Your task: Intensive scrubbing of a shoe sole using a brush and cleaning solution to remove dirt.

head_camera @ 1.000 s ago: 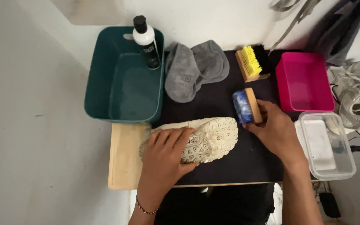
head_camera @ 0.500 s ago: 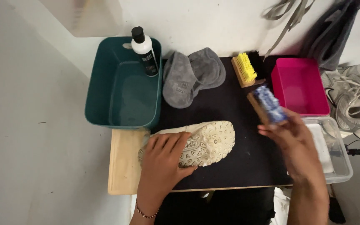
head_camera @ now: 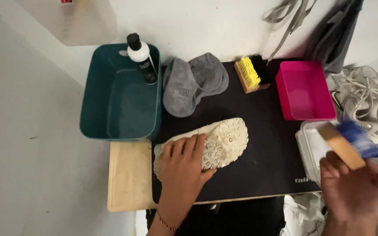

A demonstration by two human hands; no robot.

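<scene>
A dark green plastic tub (head_camera: 119, 94) stands at the far left of the worktop (head_camera: 130, 175), a white bottle with a black cap (head_camera: 141, 59) leaning against its rim at about 1 o'clock. Just to the right, a grey folded cloth (head_camera: 193, 83) lies at the back of the black mat (head_camera: 263, 144) that covers most of the wooden surface.

At mid-frame, a cream-coloured shoe (head_camera: 215, 142) lies sole-up on the mat, its toe pointing toward 2 o'clock. The person's left hand (head_camera: 182, 168) presses flat on the heel end, fingers (head_camera: 184, 146) spread open across the sole and not curled around anything.

Behind the shoe, at 12 o'clock, a yellow-bristled wooden brush (head_camera: 250, 74) rests on its side, touching a black-bristled one partly hidden behind it. A bright pink tray (head_camera: 305, 89) sits just beside them to the right.

At the right edge, the right hand (head_camera: 357, 190) is raised over a clear plastic container (head_camera: 311, 146), its fingers (head_camera: 333, 168) closed around the wooden back of a blue-bristled brush (head_camera: 348, 142), which is blurred and angled toward 10 o'clock, well apart from the shoe. Pale sneakers with loose laces (head_camera: 368, 102) lie off the worktop at 3 o'clock, below grey fabric hanging on the wall.
</scene>
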